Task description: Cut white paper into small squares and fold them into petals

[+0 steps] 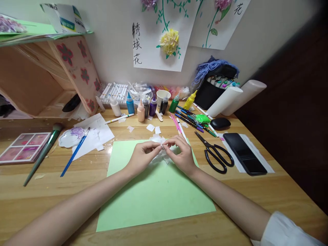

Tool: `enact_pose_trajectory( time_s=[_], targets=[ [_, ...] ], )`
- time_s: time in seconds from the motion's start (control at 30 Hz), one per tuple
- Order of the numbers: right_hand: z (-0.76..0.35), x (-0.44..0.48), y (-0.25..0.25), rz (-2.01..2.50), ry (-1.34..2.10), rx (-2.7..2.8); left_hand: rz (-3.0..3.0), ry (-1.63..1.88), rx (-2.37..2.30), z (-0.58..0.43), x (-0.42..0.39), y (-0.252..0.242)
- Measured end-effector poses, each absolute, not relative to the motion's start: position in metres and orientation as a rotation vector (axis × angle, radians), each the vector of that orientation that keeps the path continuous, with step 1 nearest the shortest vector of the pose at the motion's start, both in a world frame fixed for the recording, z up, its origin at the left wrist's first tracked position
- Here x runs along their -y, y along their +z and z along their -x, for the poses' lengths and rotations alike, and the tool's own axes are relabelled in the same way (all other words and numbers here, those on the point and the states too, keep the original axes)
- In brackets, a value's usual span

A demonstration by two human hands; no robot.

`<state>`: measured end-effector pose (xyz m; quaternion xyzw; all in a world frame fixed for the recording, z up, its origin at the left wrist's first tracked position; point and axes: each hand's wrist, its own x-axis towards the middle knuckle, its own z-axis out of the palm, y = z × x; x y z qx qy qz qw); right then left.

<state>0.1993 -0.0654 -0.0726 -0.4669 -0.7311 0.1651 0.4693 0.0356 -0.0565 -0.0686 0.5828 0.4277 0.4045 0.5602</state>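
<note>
Both of my hands meet above the far part of a light green sheet of paper [153, 194] on the wooden table. My left hand [145, 153] pinches a small white piece of paper [162, 146] between thumb and index finger. From the other side, my right hand [183, 153] pinches the same piece, its fingertips touching those of the left. Behind and below the fingers lies a small heap of white paper pieces [156, 138], partly hidden by the hands. Black-handled scissors [215, 152] rest to the right of my right hand, with their blades pointing away.
Paint bottles [153, 106] and a paper cup [163, 96] line the back. On the left are a paintbrush [74, 153], a palette [67, 138] and a large makeup brush [43, 150]. A phone [244, 153], mouse [220, 123] and pens [191, 119] lie on the right.
</note>
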Motion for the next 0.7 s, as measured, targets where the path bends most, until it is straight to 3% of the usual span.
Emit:
enact_pose_trajectory(
  time_s=[0.3, 0.7],
  targets=[
    [-0.1998, 0.0678, -0.0719, 1.151, 0.330, 1.834, -1.523, 1.022, -1.162, -0.0377, 0.0623, -0.0666],
    [-0.2009, 0.0643, -0.0719, 1.136, 0.485, 1.872, -1.627, 1.039, -1.226, -0.0368, 0.0623, -0.0678]
  ],
)
